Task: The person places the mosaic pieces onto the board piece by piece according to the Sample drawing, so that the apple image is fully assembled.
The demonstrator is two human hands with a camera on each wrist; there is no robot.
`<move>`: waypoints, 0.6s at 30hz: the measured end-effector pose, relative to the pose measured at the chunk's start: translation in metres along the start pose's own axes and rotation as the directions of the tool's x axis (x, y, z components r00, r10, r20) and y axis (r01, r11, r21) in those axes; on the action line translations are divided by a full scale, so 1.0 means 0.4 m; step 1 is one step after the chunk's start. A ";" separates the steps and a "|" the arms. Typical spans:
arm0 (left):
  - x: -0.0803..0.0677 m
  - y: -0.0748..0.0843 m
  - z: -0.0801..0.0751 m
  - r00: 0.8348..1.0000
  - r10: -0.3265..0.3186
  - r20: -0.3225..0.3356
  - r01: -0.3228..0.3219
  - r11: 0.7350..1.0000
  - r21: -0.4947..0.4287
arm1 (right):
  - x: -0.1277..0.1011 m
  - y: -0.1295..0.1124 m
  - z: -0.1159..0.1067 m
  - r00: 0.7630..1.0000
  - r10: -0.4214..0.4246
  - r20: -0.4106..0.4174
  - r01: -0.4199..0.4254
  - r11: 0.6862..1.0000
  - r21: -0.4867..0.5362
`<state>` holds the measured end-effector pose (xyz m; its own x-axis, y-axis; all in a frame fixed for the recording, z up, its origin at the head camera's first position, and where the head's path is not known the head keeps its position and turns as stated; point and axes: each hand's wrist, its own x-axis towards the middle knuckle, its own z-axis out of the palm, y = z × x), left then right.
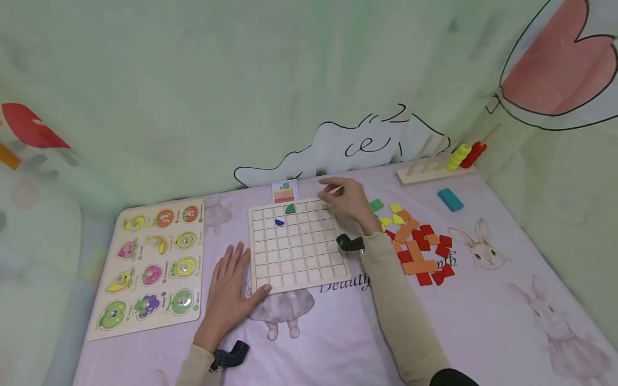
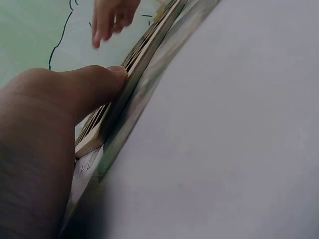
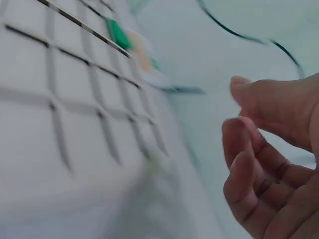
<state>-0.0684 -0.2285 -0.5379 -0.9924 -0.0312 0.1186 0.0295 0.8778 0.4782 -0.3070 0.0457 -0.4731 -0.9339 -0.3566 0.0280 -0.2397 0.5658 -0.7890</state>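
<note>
Here, grid board (image 1: 295,244) holds green piece (image 1: 290,209), blue piece (image 1: 279,222); left hand (image 1: 232,292) grip flat, right hand (image 1: 348,202) grip loose, empty.

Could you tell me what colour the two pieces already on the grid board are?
Green and blue; head view.

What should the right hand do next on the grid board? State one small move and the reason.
Probably move the right hand, which seems to hold nothing, to the loose tiles beside it and pick one: the grid board holds only two pieces, and the left hand steadies its corner.
</note>
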 end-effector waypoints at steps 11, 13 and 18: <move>-0.001 0.000 -0.001 1.000 -0.008 0.021 0.008 1.000 0.004 | -0.091 0.115 -0.219 0.923 0.374 0.092 -0.348 0.912 -0.220; -0.002 -0.002 -0.001 1.000 -0.009 0.026 0.009 1.000 0.009 | -0.092 0.132 -0.217 0.908 0.395 0.137 -0.360 0.906 -0.224; -0.003 0.002 0.001 1.000 -0.007 0.020 0.006 1.000 0.008 | -0.080 0.163 -0.201 0.932 0.334 0.141 -0.295 0.925 -0.240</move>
<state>-0.0673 -0.2275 -0.5381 -0.9948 -0.0272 0.0977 0.0223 0.8813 0.4721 -0.3139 0.1536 -0.4760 -0.9129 -0.2486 -0.3238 -0.0100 0.8066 -0.5910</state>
